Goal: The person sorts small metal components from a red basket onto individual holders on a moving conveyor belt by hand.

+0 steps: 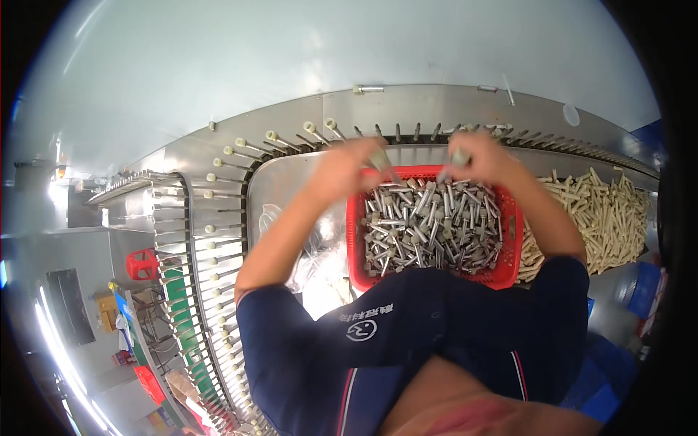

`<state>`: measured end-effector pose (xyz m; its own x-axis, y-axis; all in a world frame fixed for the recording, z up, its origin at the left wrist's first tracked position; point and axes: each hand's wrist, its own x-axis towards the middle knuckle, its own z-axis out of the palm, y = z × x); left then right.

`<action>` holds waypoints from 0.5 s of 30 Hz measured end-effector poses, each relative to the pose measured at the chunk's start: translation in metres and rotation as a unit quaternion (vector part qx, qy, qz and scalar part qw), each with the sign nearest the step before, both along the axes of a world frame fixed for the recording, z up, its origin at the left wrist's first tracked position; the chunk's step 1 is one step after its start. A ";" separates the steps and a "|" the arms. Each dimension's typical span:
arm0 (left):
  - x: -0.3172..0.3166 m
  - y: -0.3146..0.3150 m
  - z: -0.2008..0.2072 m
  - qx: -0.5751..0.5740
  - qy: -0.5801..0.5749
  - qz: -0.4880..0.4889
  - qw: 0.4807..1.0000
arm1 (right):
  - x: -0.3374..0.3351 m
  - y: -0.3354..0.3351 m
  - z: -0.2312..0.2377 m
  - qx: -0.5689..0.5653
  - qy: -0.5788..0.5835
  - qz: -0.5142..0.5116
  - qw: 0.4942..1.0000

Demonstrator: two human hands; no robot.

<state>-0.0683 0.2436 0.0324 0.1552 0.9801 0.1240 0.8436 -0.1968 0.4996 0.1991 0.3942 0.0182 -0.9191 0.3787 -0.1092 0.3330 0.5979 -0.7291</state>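
Observation:
Both my hands are raised over the far edge of a red plastic basket [516, 243], their fingers blurred. My left hand [345, 171] is closed on a short metal piece with a pale knob end [379, 160]; its shank slants down toward the basket. In my right hand [483, 156], also closed, is a similar metal piece with a knob end [459, 156]. The basket holds a heap of loose metal pieces [436, 225] of the same kind, shiny shanks with grey-green ends. Just beyond my hands runs a row of upright dark pins [416, 131] on a track.
The curved track carries pins round to the left, many topped with pale-ended pieces [211, 229]. Cream-coloured sticks [596, 218] lie piled right of the basket. A metal tray [280, 182] with clear plastic lies left. A few loose pieces [368, 89] rest on the far ledge.

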 end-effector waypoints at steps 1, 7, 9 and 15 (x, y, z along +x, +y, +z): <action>0.005 -0.009 -0.044 0.052 -0.042 -0.115 0.991 | 0.010 -0.014 -0.026 0.008 -0.013 0.061 0.998; -0.055 0.009 -0.097 0.114 0.198 0.108 0.968 | 0.019 -0.028 -0.111 0.120 0.017 0.014 0.993; -0.082 0.025 -0.092 0.148 0.216 0.102 0.960 | -0.034 -0.013 -0.083 0.163 0.092 -0.019 0.982; -0.100 0.030 -0.095 0.197 0.269 0.127 0.934 | -0.160 -0.012 -0.091 0.238 0.246 -0.064 0.937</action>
<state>-0.1681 0.2734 -0.0625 0.0674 0.8890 0.4530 0.9963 -0.0355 -0.0786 0.0392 0.3827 -0.0723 -0.7579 0.3869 0.5253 0.1170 0.8727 -0.4740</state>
